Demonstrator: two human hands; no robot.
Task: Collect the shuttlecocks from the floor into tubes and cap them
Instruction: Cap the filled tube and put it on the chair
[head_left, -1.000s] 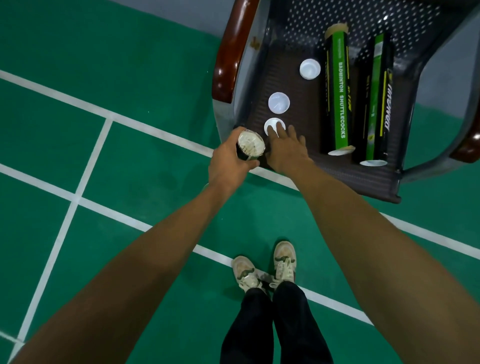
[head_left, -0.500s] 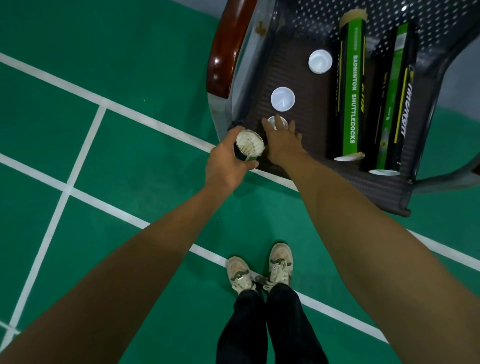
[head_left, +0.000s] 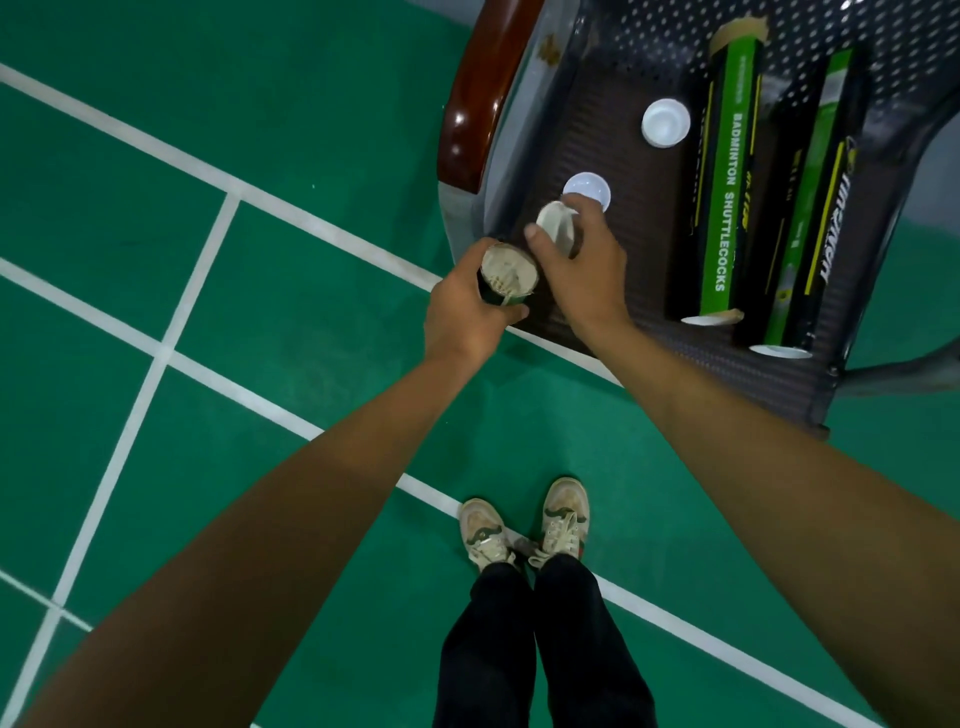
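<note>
Green court floor (head_left: 260, 130) with white lines (head_left: 171, 312); green-and-black shuttlecock tubes (head_left: 727, 197); white caps (head_left: 665, 122); dotted dark chair seat (head_left: 623, 130).

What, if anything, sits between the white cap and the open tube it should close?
Nothing visible does. The right hand pinches the cap right beside the open mouth of the tube, which the left hand grips.

There are three green-and-black cardboard shuttlecock tubes: open tube (head_left: 491, 297), middle tube (head_left: 727, 182), outer tube (head_left: 810, 208). Three loose round white plastic caps: near cap (head_left: 556, 228), middle cap (head_left: 587, 188), far cap (head_left: 665, 123). One dark perforated plastic chair (head_left: 623, 130). Two worn white sneakers: left sneaker (head_left: 485, 535), right sneaker (head_left: 566, 519).
</note>
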